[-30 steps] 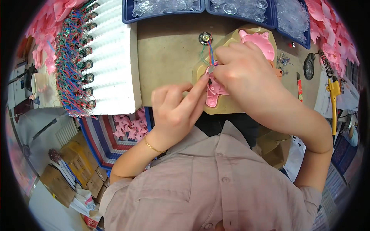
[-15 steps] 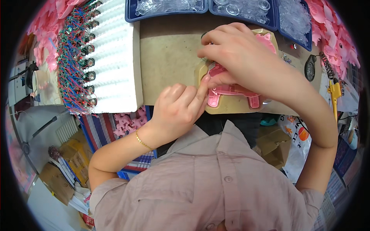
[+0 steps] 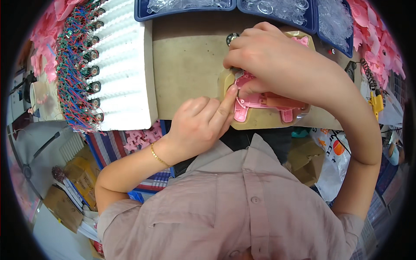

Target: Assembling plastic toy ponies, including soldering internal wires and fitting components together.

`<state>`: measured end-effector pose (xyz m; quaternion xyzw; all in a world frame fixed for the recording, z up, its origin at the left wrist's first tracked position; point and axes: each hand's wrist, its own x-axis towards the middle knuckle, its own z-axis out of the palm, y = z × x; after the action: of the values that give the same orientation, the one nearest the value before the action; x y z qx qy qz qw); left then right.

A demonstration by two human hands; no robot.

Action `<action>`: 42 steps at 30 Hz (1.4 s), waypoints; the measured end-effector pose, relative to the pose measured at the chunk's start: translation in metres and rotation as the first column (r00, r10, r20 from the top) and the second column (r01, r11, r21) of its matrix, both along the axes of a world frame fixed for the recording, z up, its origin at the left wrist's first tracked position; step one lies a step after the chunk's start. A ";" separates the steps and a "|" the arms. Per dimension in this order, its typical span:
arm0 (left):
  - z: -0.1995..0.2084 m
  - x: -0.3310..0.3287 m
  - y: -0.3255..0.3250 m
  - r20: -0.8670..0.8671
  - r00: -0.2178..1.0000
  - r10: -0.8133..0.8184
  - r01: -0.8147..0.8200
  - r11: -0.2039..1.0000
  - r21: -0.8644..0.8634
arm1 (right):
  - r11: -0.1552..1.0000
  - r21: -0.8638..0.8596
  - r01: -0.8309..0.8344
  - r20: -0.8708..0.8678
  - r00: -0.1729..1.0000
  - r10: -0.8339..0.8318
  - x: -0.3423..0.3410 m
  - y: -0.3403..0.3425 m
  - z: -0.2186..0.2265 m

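A pink animal-shaped plastic shell half (image 3: pixel 255 100) lies hollow side up in a tan, moulded holder (image 3: pixel 264 123) at the table's near edge. My left hand (image 3: pixel 197 119) comes at it from the left, index finger stretched to the shell's left end and the other fingers curled in. Over the shell arches my right hand (image 3: pixel 264 52), its thumb reaching down inside, close to the left index fingertip. Whatever lies between these fingertips is hidden. Just beyond the right fingers shows a small round black speaker-like disc (image 3: pixel 232 39); whether they hold it is unclear.
On the left stands a white ridged foam tray (image 3: pixel 125 65) with several round black speakers and tangled coloured wires (image 3: pixel 76 73). Blue bins (image 3: pixel 275 16) of clear plastic parts line the back. Pink shells (image 3: pixel 375 34) pile up at the right, near a yellow-handled tool (image 3: pixel 375 104).
My right hand has shifted slightly, baring more of the shell's inside and the round disc behind the fingers. My left hand keeps nearly the same pose. The whole view has moved a little.
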<state>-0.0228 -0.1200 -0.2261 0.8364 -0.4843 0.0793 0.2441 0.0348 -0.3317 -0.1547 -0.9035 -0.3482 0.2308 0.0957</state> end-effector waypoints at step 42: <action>0.043 0.048 -0.067 -0.954 0.280 -0.112 -0.397 0.891 -0.221 | 0.582 0.486 0.652 -0.322 0.753 -0.574 -0.148 -0.048 0.021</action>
<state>0.0247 -0.1869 -0.1827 0.6839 -0.1341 -0.3083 0.6475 -0.1128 -0.3795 -0.1334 -0.8781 -0.0594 0.1261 0.4578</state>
